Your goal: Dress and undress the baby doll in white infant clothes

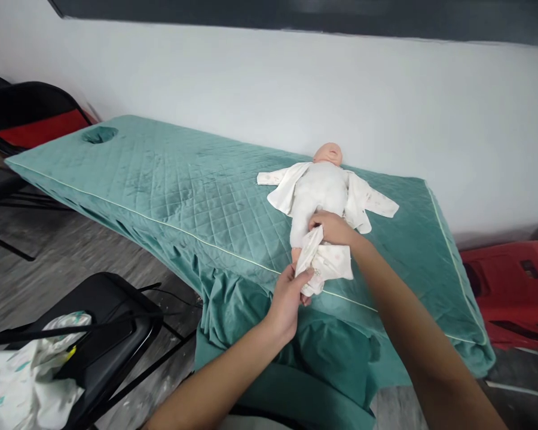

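Observation:
A baby doll [320,188] with a white cloth body lies on its back, feet toward me. Its arms lie spread beside a white printed baby jacket [289,188] that is open at the front. At the doll's legs I hold a pair of white printed baby pants [334,261]. My left hand [289,298] pinches the lower end of the fabric near the doll's foot. Higher up, by the leg, my right hand [334,228] has its fingers curled on the pants' upper edge. Part of the doll's lower legs is hidden by the cloth.
The doll lies on a massage bed with a green quilted cover [197,191], against a white wall. A black folding chair [116,322] at lower left carries printed baby clothes [31,382]. Red plastic chairs [515,286] stand at the right.

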